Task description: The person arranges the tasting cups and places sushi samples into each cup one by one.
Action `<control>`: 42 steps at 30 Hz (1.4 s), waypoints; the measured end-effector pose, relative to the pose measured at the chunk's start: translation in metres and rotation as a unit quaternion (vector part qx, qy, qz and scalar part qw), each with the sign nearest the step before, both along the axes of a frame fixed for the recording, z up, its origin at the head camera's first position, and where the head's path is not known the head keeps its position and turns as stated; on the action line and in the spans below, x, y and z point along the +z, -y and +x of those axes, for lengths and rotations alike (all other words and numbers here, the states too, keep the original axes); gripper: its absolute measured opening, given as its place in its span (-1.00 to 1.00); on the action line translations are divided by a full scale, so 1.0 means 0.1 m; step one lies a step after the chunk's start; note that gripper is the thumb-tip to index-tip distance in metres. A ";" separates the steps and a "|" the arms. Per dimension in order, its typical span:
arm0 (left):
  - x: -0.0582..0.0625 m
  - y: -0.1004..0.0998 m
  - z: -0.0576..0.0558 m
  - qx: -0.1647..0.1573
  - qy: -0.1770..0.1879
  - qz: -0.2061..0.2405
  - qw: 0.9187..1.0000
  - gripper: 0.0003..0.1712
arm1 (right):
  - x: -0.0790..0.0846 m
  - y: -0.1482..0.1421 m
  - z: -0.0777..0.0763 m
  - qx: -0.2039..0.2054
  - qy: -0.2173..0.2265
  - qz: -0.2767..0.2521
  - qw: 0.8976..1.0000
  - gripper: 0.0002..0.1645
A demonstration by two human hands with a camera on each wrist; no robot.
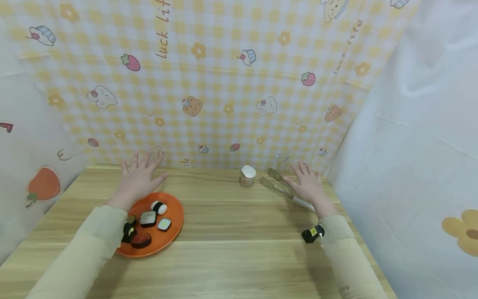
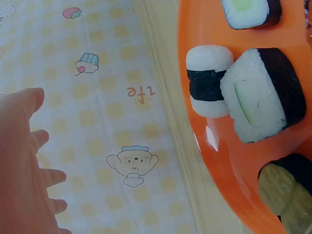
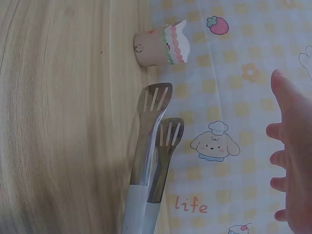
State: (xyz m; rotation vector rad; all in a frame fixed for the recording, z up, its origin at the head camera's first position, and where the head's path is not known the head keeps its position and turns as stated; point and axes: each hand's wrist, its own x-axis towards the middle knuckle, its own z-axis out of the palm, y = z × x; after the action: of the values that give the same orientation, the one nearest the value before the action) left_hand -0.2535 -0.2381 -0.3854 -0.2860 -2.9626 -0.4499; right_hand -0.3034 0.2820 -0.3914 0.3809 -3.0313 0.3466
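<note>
My left hand (image 1: 136,180) hovers with spread fingers over the far side of an orange plate (image 1: 162,244) and holds nothing. Several pieces of sushi lie on the plate, among them a white piece with a black band (image 2: 209,80) and a rice piece with a green strip (image 2: 256,100). On the other side, my right hand (image 1: 308,187) is held out flat, fingers apart, above metal tongs (image 3: 142,161) with slotted ends and white handles. In the head view this hand and wrist partly cover the tongs.
A small patterned cup (image 1: 247,181) with a wavy rim stands at the table's back edge, left of the tongs. Behind the wooden table (image 1: 224,265) hangs a yellow checked cloth (image 1: 224,83). White cloth (image 1: 407,145) borders the right side.
</note>
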 end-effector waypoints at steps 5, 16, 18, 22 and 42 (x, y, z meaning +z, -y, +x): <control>-0.01 0.04 0.03 0.002 0.014 0.012 1.000 -0.12 | -0.02 -0.03 0.01 -0.002 -0.002 0.000 1.000 -0.09; -0.06 0.18 0.11 0.001 0.024 0.021 1.000 -0.17 | -0.05 -0.11 0.04 -0.006 -0.009 0.002 1.000 -0.04; -0.06 0.20 0.13 -0.001 0.022 0.018 1.000 -0.17 | -0.05 -0.13 0.05 -0.006 -0.010 0.002 1.000 -0.01; -0.08 0.23 0.16 0.001 0.029 0.020 0.999 -0.16 | -0.07 -0.17 0.06 -0.005 -0.012 0.002 1.000 -0.04; -0.13 0.08 0.13 -0.003 0.029 0.119 0.992 -0.15 | -0.34 -0.14 0.08 -0.003 -0.033 -0.024 0.999 -0.12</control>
State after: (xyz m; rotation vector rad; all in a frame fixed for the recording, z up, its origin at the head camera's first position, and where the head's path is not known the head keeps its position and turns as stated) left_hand -0.2409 -0.2466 -0.3980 -0.2590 -2.9223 -0.8180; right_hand -0.2957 0.2960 -0.4253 0.3712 -2.9532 0.3989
